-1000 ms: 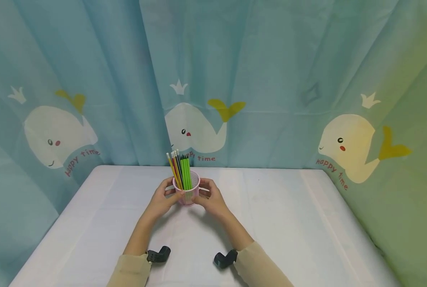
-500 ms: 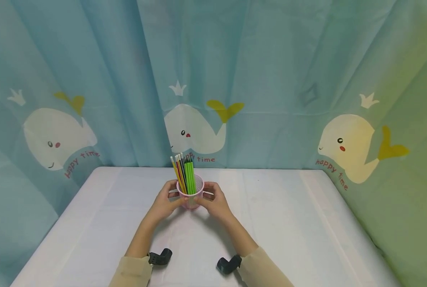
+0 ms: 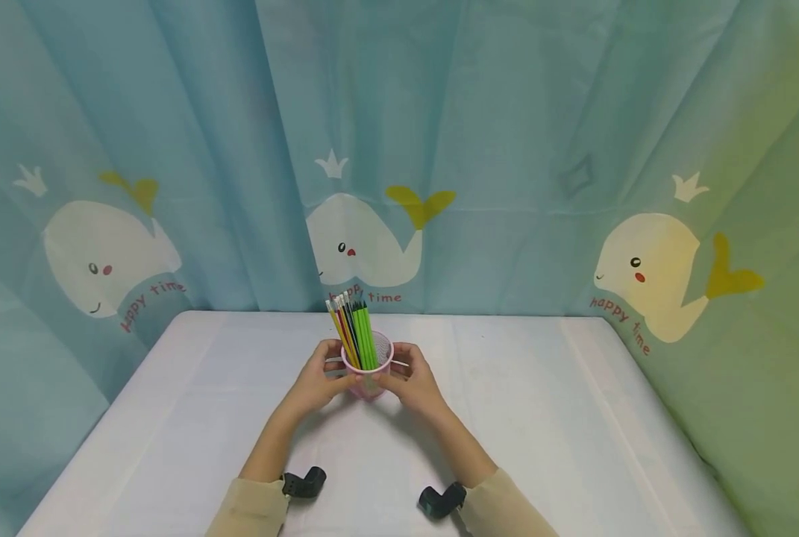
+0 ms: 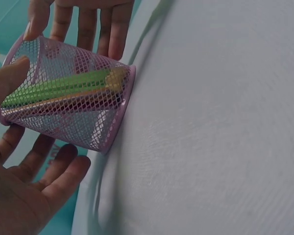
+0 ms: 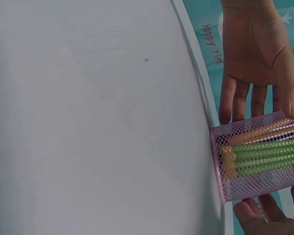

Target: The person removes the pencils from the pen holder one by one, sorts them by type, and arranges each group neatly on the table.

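Observation:
A pink mesh cup (image 3: 370, 384) stands upright toward the back of the table, with green pencils (image 3: 364, 339) and several striped or yellow ones leaning left inside it. My left hand (image 3: 317, 380) holds the cup's left side, thumb at the front near the rim and fingers round behind. On the other side my right hand (image 3: 415, 382) grips it the same way. Through the mesh of the cup (image 4: 63, 93) in the left wrist view, the pencils' lower ends show near its base. The right wrist view shows the cup (image 5: 259, 183) between both hands.
A white cloth covers the table (image 3: 540, 418). Behind it hangs a blue-green curtain (image 3: 506, 149) printed with whales. Each wrist carries a black camera, the left camera (image 3: 305, 483) and the right camera (image 3: 442, 501), both above the near part of the table.
Both hands and the cup with its pencils have moved a little to the right and nearer to me. The grip on the cup looks the same.

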Action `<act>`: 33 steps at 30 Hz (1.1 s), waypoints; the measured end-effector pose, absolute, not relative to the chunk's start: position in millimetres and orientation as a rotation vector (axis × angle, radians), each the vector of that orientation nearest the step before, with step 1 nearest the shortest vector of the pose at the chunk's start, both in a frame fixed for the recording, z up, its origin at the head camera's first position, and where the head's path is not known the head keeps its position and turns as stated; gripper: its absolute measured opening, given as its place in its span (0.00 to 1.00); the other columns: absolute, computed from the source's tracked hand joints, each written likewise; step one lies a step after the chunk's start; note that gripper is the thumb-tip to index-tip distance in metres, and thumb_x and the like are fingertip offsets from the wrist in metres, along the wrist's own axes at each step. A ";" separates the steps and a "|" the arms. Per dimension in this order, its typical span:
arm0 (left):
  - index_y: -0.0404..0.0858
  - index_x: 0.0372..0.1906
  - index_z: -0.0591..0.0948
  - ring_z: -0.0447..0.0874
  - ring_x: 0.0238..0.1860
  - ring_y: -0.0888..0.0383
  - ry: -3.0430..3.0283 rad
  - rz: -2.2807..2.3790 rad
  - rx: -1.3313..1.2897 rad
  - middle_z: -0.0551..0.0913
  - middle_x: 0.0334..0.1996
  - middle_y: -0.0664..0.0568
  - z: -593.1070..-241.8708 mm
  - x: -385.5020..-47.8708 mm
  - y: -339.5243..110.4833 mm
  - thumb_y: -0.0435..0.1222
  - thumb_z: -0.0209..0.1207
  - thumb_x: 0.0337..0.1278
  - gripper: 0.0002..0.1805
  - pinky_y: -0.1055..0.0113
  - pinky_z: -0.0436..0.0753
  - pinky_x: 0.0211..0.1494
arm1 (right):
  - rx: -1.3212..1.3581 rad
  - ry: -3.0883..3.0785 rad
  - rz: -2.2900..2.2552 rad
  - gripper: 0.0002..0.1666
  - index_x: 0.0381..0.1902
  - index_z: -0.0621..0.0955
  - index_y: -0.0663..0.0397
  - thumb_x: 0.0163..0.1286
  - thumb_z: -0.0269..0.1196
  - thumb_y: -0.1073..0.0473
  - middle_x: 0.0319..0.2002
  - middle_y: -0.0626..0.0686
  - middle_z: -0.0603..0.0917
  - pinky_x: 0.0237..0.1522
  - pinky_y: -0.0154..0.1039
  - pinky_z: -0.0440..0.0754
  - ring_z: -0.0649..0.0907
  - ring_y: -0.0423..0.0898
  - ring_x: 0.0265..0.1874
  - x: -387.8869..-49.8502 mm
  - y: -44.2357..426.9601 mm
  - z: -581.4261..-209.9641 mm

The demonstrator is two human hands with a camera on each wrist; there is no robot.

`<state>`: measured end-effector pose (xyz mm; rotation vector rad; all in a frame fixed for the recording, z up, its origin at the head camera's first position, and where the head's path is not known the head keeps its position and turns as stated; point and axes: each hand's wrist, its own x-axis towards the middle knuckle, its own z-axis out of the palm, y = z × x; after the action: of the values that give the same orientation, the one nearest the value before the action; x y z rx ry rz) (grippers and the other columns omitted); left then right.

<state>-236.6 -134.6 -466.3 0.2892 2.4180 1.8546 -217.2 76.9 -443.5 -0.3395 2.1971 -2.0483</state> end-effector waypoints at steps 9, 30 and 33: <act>0.29 0.65 0.63 0.75 0.63 0.34 2.400 1.876 0.339 0.69 0.64 0.30 -468.2 -234.3 -125.5 0.30 0.70 0.53 0.37 0.49 0.79 0.64 | -0.356 2.258 -2.056 0.37 0.66 0.65 0.68 0.62 0.69 0.66 0.64 0.70 0.72 0.66 0.60 0.74 0.75 0.66 0.62 -227.6 86.9 -474.0; 0.32 0.64 0.67 0.77 0.61 0.35 2.392 1.870 0.421 0.73 0.64 0.33 -469.3 -229.3 -110.9 0.31 0.69 0.57 0.33 0.52 0.82 0.62 | -0.330 2.253 -2.041 0.42 0.68 0.64 0.61 0.59 0.70 0.67 0.65 0.68 0.72 0.66 0.59 0.74 0.75 0.66 0.62 -230.4 107.2 -473.6; 0.31 0.64 0.67 0.76 0.61 0.34 2.380 1.872 0.446 0.72 0.64 0.31 -469.3 -227.3 -109.5 0.31 0.68 0.58 0.32 0.51 0.81 0.62 | -0.337 2.242 -2.031 0.44 0.70 0.64 0.60 0.58 0.71 0.66 0.65 0.68 0.72 0.67 0.58 0.74 0.75 0.65 0.63 -230.8 110.3 -474.0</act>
<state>-227.3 -109.5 -469.3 0.4457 2.3797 1.8722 -230.8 110.3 -474.0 -0.3365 2.2420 -2.0307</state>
